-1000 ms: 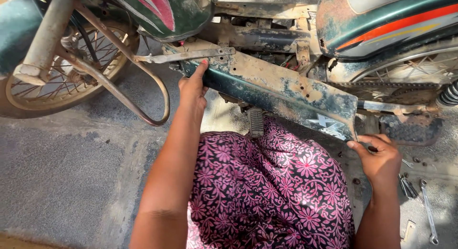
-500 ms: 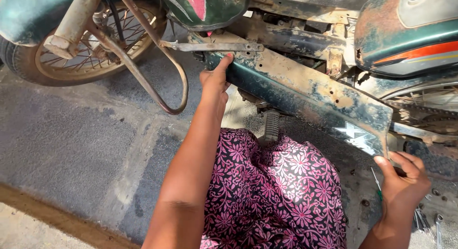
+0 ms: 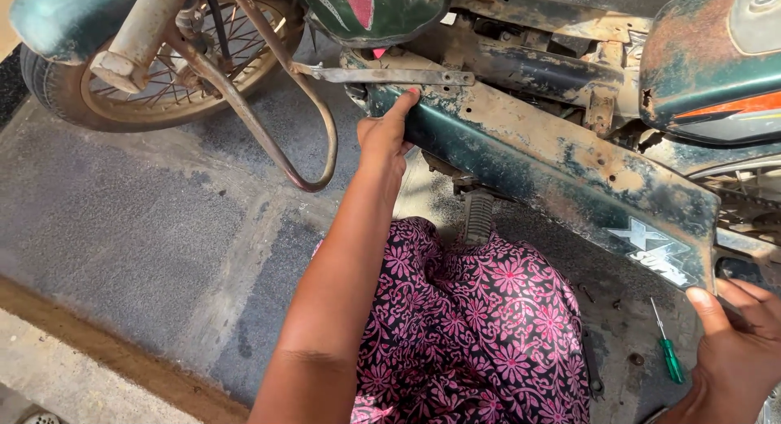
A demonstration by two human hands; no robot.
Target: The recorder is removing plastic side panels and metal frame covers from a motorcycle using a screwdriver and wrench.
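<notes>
The person crouches beside a worn motorcycle, gripping a long, dusty green side panel (image 3: 561, 168) that runs slantwise along the bike's lower frame. The left hand (image 3: 386, 139) reaches forward and closes over the panel's upper front end, fingers curled over its top edge just under a flat metal bracket (image 3: 382, 74). The right hand (image 3: 736, 343) clasps the panel's lower rear end at the right edge of view, thumb pressed on the outer face. A rusty curved guard bar (image 3: 281, 143) hangs left of the left hand, in front of the spoked front wheel (image 3: 175, 70). A green-handled screwdriver (image 3: 667, 347) lies on the grimy floor (image 3: 138, 229) just beside the right hand. A black footpeg (image 3: 478, 217) juts out beneath the panel, above the pink flowered garment (image 3: 472, 326).
</notes>
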